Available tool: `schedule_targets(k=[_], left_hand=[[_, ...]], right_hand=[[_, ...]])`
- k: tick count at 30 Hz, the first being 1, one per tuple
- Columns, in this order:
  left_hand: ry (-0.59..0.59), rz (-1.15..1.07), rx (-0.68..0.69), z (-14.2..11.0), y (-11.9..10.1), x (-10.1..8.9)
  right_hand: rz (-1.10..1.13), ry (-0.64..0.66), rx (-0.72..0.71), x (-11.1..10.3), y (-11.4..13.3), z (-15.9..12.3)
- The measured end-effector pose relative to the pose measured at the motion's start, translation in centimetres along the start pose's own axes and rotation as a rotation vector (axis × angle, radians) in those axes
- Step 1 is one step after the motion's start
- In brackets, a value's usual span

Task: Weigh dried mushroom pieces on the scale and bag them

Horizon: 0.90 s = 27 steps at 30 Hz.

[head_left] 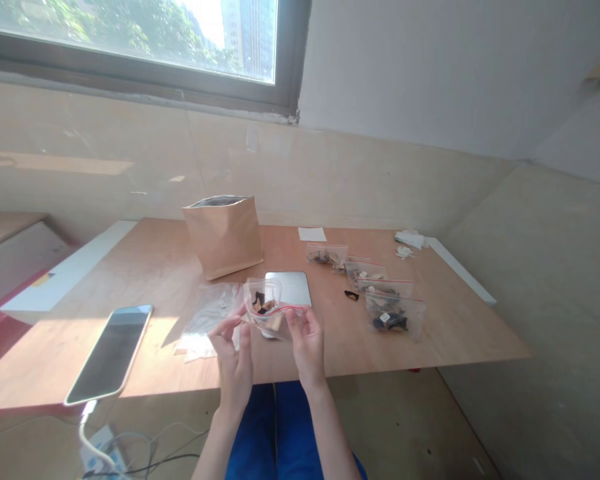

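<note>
Between my two hands is a clear zip bag (263, 308) with a red seal line and some dark and tan dried pieces inside. My left hand (233, 350) pinches its left edge, and my right hand (306, 340) grips its right end along the red strip. Beneath the bag lies a flat scale with a silvery top (295, 288), partly covered by it. Left of the scale, beside my left hand, is a pile of clear empty bags (203, 313). One loose dark piece (351, 295) lies on the table to the right.
Several filled zip bags (394, 313) stand in a row at the right. An opened brown paper pouch (225, 237) is at the back. A phone (111, 350) with a charging cable lies front left. White paper (312, 234) and crumpled tissue (410, 240) lie toward the wall.
</note>
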<state>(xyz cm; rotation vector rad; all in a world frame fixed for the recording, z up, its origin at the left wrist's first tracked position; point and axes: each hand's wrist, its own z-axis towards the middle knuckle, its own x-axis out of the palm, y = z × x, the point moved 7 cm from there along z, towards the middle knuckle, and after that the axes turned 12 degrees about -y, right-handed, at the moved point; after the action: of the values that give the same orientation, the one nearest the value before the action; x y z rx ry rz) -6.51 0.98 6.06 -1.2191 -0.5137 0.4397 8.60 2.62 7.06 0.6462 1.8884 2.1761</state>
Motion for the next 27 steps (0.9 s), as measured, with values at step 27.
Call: schedule_targets(k=[27], left_hand=[[0.202,0.148,-0.151,1.3,-0.7,0.4]], right_hand=[[-0.058,-0.312,-0.145,-3.6,1.7,0.1]])
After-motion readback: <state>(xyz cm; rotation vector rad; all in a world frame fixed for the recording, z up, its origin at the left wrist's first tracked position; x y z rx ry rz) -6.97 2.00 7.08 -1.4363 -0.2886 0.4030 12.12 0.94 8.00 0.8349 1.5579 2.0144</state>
